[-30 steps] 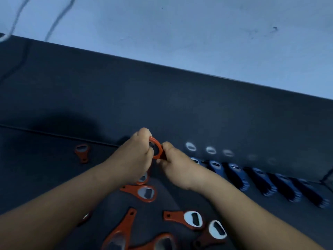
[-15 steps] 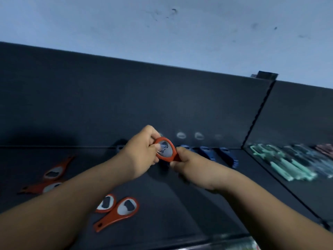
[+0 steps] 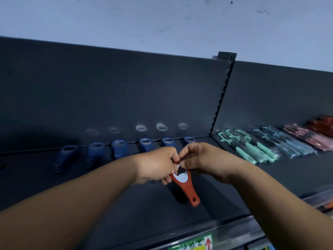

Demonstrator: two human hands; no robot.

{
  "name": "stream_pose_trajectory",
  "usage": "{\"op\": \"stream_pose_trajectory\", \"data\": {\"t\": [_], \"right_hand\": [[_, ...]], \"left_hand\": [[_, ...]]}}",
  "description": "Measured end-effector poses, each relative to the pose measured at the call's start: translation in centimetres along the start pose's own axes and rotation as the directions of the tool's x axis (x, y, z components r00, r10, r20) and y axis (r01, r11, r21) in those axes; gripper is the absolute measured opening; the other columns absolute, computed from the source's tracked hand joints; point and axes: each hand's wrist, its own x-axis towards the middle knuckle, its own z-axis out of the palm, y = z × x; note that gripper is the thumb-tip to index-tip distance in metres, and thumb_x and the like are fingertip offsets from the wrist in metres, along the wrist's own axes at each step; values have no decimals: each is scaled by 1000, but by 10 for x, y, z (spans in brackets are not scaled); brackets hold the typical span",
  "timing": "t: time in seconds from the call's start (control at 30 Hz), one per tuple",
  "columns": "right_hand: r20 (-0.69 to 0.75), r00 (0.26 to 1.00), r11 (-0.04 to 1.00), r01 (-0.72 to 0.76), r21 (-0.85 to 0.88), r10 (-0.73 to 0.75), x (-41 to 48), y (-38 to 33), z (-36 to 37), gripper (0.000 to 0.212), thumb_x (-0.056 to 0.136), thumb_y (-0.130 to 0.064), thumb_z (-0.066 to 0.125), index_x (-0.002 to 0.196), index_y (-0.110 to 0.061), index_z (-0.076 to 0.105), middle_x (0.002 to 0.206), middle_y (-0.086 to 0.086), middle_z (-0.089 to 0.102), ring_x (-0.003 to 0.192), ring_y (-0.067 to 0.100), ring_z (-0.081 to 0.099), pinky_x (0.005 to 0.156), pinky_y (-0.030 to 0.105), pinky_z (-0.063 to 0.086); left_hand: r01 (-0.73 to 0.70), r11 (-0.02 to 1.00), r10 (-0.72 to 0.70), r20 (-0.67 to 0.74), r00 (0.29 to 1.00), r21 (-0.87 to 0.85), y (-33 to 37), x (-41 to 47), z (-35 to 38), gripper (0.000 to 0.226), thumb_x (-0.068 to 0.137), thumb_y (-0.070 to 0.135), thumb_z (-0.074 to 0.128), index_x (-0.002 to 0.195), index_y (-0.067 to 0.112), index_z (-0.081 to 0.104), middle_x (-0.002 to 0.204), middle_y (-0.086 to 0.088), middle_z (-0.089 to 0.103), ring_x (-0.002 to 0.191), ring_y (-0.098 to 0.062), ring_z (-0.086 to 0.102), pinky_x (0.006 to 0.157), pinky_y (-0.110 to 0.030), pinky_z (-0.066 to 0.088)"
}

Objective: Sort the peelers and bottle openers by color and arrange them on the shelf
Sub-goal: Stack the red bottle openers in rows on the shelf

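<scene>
An orange-red bottle opener [image 3: 187, 186] hangs above the dark shelf [image 3: 54, 186], its handle pointing down toward me. My left hand [image 3: 158, 165] grips its head from the left, and my right hand [image 3: 203, 159] pinches the top of the head from the right. Behind my hands a row of several blue bottle openers [image 3: 119, 147] stands along the back wall of the shelf. In the shelf section on the right lie mint green peelers [image 3: 246, 147], blue-teal peelers [image 3: 286, 143], pink peelers [image 3: 310, 138] and red peelers [image 3: 322, 125], grouped by color.
A notched upright divider [image 3: 223, 98] separates the two shelf sections. A clear price rail with a green and yellow label [image 3: 192, 243] runs along the shelf's front edge. The bare shelf surface stretches to the left of my arms.
The view has swung right, so the loose orange openers on the left are out of sight. The held opener has turned from head-up to handle hanging down, still between both hands.
</scene>
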Motion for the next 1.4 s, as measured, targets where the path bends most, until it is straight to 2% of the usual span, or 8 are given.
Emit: {"op": "stream_pose_trajectory", "data": {"t": [0.17,0.4,0.53,0.63,0.97,1.13,1.23,1.4], "right_hand": [[-1,995,995,-98,2,98,3,23,-21,13,84,5,63,91,-5,61,77,9,61,57,9,53,52,20,42],[-31,983,983,-179,-42,178,9,51,-35,13,82,6,65,80,-7,64,71,9,60,60,13,53,53,20,46],[-82,980,980,-186,-63,181,12,54,-35,10,82,4,65,80,-5,64,72,12,62,56,15,55,53,21,50],[-130,974,975,-198,-99,185,12,54,-34,8,82,6,65,81,-2,64,79,17,65,66,22,62,63,28,57],[-189,969,960,-199,-197,162,12,58,-32,6,79,-2,72,84,-2,69,86,18,72,74,23,68,76,37,59],[-249,960,906,-213,-365,126,11,54,-33,8,79,-11,72,86,-13,71,87,7,72,84,20,68,76,32,55],[-296,953,867,-201,-457,66,5,43,-33,13,84,-15,67,96,-18,70,95,-1,69,89,15,64,75,25,50],[-252,947,848,37,-529,-199,-4,9,4,19,87,-12,62,103,-20,68,96,-6,68,95,10,63,83,21,47]], "left_hand": [[46,999,-47,48,998,9,11,30,25,10,93,10,45,93,19,51,108,-22,67,73,-21,56,66,-33,45],[37,988,-37,-6,999,151,14,58,52,15,87,6,46,83,18,55,76,-12,59,67,-19,49,61,-32,40],[45,974,-38,-36,999,222,16,64,55,13,89,10,51,84,21,52,75,-5,52,69,-17,46,62,-32,37],[53,973,-43,-49,998,225,16,66,56,15,88,7,52,82,20,51,75,-5,48,69,-16,43,62,-31,35],[81,968,-53,-118,992,239,15,68,59,18,84,2,54,79,19,56,74,-5,50,66,-18,44,60,-29,36],[79,964,-41,-150,988,253,14,61,58,14,86,5,54,90,14,64,82,-5,59,72,-19,52,64,-29,43],[56,975,-10,-210,978,216,11,45,46,17,90,12,53,102,18,62,101,-1,66,92,-19,61,82,-32,52],[14,976,65,-355,933,216,-2,3,10,17,91,16,51,100,13,65,98,-5,68,93,-21,63,86,-40,52]]}}
